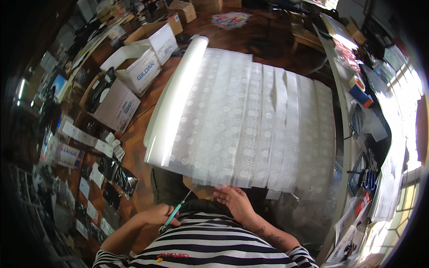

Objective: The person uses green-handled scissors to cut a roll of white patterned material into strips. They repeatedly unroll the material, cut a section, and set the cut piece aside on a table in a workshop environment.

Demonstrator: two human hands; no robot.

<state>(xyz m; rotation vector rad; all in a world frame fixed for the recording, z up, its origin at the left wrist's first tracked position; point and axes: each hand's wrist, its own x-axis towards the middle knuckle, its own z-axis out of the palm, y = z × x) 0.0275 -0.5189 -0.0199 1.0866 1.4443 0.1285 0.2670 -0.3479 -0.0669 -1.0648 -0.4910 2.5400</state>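
Observation:
Long translucent film strips (241,120) with pale round prints lie side by side, overlapping, over a table in front of me. A glossy roll of clear film (176,107) rests along their left side. My left hand (161,215) is closed round a slim tool with a teal handle (173,215) and a thin metal tip, held close to my striped shirt. The tip points up toward the strips' front edge; whether the tool is scissors or a knife is unclear. My right hand (237,203) is at that front edge, fingers loosely bent and apart, fingertips beside or touching the film.
Open cardboard boxes (136,69) stand on the wooden floor at the left. Nearer, packets and papers (91,178) are spread there. Along the right runs a cluttered bench (342,116) with papers, blue-handled scissors (370,178) and a small blue-orange box (360,95).

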